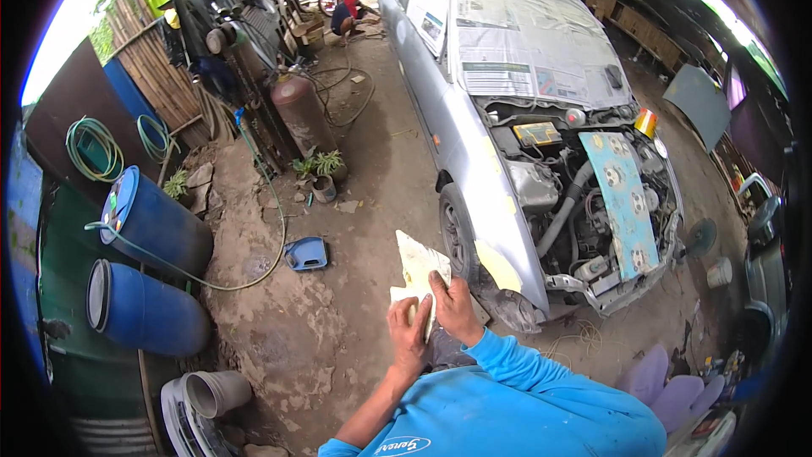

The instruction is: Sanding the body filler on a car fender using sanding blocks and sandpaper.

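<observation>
A flat, jagged-edged off-white board (414, 256) with pale yellow smears is held in front of me, beside the car's front wheel. My left hand (408, 337) is closed round its lower left part. My right hand (455, 311) grips its right side, the fingers bent over the edge. Whether a smaller tool lies between my hands is hidden. Just beyond stands a silver car (482, 195), its windows masked with printed paper. Pale yellow filler patches (497, 267) show on its front fender. The engine bay is uncovered, and a light-blue patterned panel (622, 203) lies across it.
Two blue drums (156, 313) are on the left, near a green hose (228, 288) and a blue plastic tray (306, 254). Farther back are a rusty gas cylinder (298, 114) and potted plants (324, 173). A red-and-yellow can (646, 123) rests on the car. Another person (347, 15) crouches far off.
</observation>
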{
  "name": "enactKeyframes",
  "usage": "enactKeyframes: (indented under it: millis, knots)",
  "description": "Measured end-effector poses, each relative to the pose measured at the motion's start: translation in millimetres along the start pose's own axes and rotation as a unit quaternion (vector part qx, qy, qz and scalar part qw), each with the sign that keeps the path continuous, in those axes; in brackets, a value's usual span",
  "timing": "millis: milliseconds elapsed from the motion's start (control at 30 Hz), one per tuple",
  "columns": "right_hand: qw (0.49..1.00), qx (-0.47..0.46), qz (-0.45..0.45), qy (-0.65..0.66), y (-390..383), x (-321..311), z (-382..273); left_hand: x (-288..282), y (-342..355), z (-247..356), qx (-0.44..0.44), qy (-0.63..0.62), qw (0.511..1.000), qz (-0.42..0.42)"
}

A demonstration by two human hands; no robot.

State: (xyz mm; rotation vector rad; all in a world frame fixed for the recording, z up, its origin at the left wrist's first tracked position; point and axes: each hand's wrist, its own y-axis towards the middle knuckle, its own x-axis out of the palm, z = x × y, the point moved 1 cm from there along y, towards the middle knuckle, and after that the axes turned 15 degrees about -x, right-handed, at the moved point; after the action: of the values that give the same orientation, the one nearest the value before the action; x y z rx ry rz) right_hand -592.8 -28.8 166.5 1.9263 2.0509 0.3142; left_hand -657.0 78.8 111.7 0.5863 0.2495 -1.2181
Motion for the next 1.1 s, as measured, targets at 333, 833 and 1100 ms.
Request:
enactKeyframes:
  millis: [333,833,1100]
  knots:
    - [0.984,0.000,-0.162,0.077,71.3,35.9,48.6,-60.9,83.7,-41.7,0.130,0.259,0.955,0.057]
    - [0.927,0.213,-0.040,0.306,92.2,43.1,82.5,-103.1,189.6,-97.0,-0.273,-0.449,0.835,0.163]
    - [0.847,0.335,-0.073,0.406,85.4,95.1,38.7,-74.2,212.6,-98.0,-0.259,-0.680,0.686,0.008]
